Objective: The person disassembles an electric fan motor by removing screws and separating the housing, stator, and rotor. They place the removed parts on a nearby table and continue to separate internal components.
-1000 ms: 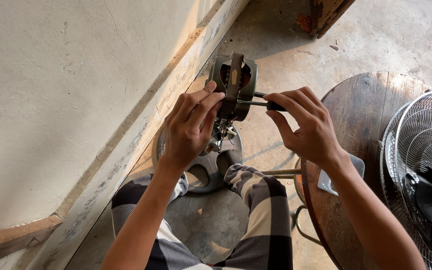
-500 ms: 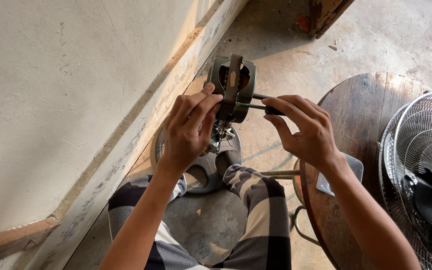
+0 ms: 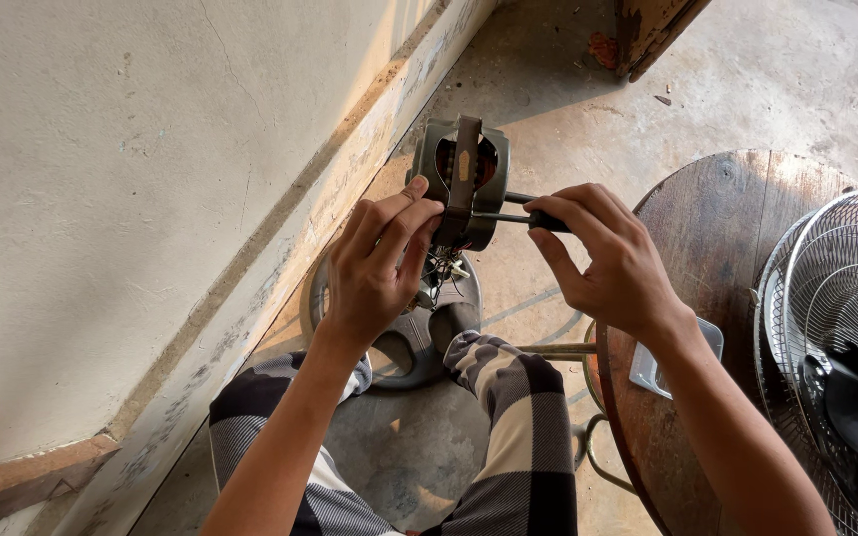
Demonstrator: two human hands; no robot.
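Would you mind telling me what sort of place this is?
Probably an informal repair corner: bare concrete floor, a grey metal fan motor being worked with a black-handled screwdriver, and wire fan guards on a round wooden table.

Single head-worn camera, aimed steeply down and forward from close above the person's lap. Plastered wall (image 3: 101,199) fills its left; round brown wooden tabletop (image 3: 737,228) sits right.
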